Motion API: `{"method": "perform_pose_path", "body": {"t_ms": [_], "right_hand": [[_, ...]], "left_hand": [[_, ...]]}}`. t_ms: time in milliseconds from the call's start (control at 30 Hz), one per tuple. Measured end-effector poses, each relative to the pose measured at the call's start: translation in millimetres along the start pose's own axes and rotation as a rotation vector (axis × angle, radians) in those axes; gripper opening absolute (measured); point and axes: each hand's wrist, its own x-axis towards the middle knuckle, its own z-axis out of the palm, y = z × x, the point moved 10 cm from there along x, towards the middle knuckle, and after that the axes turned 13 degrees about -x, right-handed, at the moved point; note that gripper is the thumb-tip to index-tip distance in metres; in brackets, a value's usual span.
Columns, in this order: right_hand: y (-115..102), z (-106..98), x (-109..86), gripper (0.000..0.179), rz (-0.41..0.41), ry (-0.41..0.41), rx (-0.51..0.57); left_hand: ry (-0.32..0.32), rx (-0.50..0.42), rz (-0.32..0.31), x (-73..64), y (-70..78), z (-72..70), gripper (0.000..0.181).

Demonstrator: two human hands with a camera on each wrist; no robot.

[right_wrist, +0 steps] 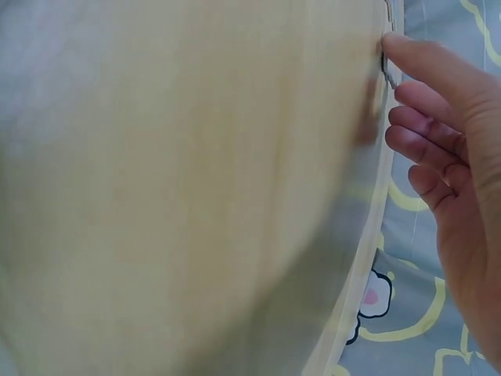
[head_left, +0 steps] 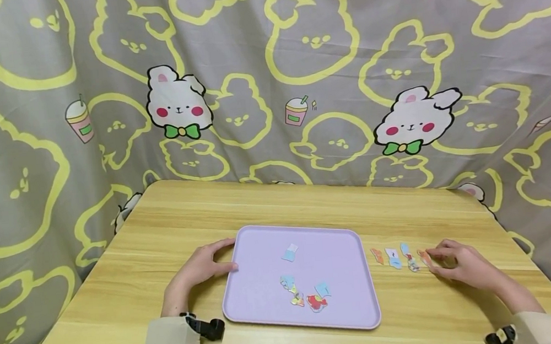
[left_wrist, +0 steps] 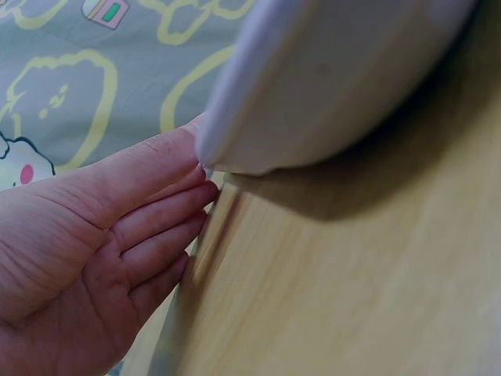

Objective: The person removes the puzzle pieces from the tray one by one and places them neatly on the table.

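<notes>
A lilac tray (head_left: 251,285) lies on the wooden table. At its left rim is my left hand (head_left: 200,265), the thumb on the rim and the fingers fairly straight along the side. In the left wrist view the fingertips of this left hand (left_wrist: 117,227) meet the tray's edge (left_wrist: 313,86). To the right of the tray, my right hand (head_left: 464,264) pinches an orange puzzle piece (head_left: 424,258) between thumb and fingertips. This piece is at the right end of a short row: an orange piece (head_left: 377,256), a white-and-blue piece (head_left: 393,258) and a blue-and-red piece (head_left: 408,258).
On the tray are a pale blue piece (head_left: 290,253), a blue-and-yellow cluster (head_left: 292,290) and a red-and-blue cluster (head_left: 317,301). A patterned grey curtain (head_left: 244,58) hangs behind and beside the table (head_left: 184,203).
</notes>
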Motion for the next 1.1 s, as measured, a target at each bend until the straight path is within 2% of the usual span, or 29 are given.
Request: {"method": "perform_pose_path", "body": {"t_ms": [167, 567, 767, 1000, 1100], "right_hand": [[-2.3, -2.9, 0.1, 0.032, 0.021, 0.016, 0.001], [-10.1, -7.3, -1.6, 0.030, 0.011, 0.052, 0.027], [-25.2, -8.3, 6.8, 0.034, -0.014, 0.089, 0.076], [-45.7, -2.8, 18.1, 0.037, -0.016, 0.081, 0.120], [-57.5, -2.7, 23.7, 0.038, -0.045, 0.100, 0.131]], "left_hand": [[0.003, 0.002, -0.005, 0.4, -0.5, -0.3, 0.066], [0.009, -0.005, 0.001, -0.4, 1.2, -0.7, 0.066], [0.010, -0.012, 0.003, 0.3, 1.0, -0.8, 0.067], [0.012, -0.015, -0.003, 0.9, 0.0, -1.1, 0.066], [0.012, -0.013, -0.004, 1.4, -0.3, -1.4, 0.066]]}}
